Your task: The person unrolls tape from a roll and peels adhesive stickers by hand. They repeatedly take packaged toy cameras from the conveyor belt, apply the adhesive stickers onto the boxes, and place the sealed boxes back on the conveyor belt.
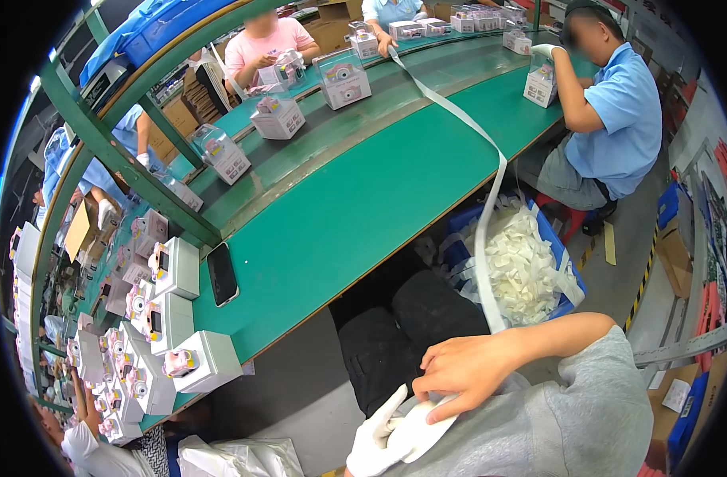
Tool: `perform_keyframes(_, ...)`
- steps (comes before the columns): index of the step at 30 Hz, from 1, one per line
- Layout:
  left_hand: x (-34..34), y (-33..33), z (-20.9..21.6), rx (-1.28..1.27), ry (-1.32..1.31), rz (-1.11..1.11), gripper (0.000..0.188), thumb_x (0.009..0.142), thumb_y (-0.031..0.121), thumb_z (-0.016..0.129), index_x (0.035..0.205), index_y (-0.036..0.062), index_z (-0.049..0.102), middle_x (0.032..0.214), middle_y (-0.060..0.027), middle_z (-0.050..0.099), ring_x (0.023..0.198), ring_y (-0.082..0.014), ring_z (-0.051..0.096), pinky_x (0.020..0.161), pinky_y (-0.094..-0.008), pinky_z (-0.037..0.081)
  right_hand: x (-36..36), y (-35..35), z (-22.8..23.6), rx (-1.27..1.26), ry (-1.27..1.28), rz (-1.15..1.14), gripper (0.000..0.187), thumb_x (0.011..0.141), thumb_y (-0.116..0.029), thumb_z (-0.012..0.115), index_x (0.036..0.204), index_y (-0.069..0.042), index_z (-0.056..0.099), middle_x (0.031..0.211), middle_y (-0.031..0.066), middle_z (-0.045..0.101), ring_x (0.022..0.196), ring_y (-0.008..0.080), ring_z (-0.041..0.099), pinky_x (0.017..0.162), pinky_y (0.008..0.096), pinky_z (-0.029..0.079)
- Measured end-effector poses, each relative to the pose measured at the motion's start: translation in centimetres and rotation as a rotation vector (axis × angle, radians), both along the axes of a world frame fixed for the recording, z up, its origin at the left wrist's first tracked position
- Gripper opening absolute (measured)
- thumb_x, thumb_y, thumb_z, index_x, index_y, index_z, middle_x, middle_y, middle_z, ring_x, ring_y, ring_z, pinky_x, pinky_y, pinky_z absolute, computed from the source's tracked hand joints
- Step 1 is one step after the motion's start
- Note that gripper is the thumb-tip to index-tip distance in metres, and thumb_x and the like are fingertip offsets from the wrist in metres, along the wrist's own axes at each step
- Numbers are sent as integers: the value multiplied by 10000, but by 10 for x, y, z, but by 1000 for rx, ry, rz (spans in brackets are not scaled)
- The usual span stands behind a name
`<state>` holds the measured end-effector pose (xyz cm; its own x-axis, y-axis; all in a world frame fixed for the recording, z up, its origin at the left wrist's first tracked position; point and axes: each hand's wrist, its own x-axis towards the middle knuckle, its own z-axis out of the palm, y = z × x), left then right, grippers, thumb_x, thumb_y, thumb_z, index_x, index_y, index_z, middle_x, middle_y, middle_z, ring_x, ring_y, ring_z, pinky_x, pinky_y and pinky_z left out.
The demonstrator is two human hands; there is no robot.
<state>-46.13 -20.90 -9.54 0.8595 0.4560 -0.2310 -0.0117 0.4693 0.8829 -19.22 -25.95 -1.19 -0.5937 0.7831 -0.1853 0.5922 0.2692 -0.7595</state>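
Observation:
My left hand [375, 445], in a white glove, is low in front of my body, its thumb raised beside a rounded white piece [423, 429]. My bare right hand [463, 370] reaches across from the right, and its fingers close on that same white piece. Whether it is folded strip or part of a glove I cannot tell. A long white strip [481, 246] runs down from a person's hand [386, 44] across the bench and passes behind my right forearm. Where its near end lies is hidden.
The green bench [324, 215] carries a phone [222, 274], white boxes with pink toy cameras [208, 362] and clear-topped packages [344, 83]. A blue bin [566, 266] of white scraps [519, 254] stands by my knees. A seated co-worker [618, 119] handles a package at right.

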Motion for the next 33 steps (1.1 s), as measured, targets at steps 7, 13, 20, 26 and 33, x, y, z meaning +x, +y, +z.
perform_keyframes(7,-5,5,-5,9,-15,33,936,759,103,821,1532,-104,335,977,-96,624,889,-150,606,833,-280,466,-10,9,-14,97,157,14,377,934,-413,667,892,-46,593,738,112,632,735,324,628,641,414,464)
perform_keyframes(13,-15,17,-12,56,31,28,922,777,98,821,1537,-94,334,974,-87,634,854,-136,597,813,-269,472,-28,11,-14,-10,109,-231,456,910,-489,659,925,-38,594,759,114,645,805,340,657,683,436,491)
perform_keyframes(20,-14,20,13,-83,91,-81,954,822,117,797,1577,-61,243,1194,-182,673,989,-226,690,898,-336,524,-9,39,14,663,-322,-109,443,886,-487,676,776,-64,608,703,49,565,787,246,615,1056,514,396)
perform_keyframes(26,-31,30,0,70,21,-105,927,840,104,778,1578,-55,240,1234,-225,649,1018,-304,712,923,-368,534,-25,55,22,948,-178,-189,462,872,-504,687,1024,-67,686,1131,134,666,1180,304,628,1182,649,245)
perform_keyframes(33,-55,34,-6,27,-46,4,999,791,120,815,1562,-102,220,1308,-278,606,1131,-340,668,987,-414,518,-28,41,-10,1113,-88,-268,478,888,-521,670,1083,-86,701,1282,160,641,1209,343,624,1135,626,328)
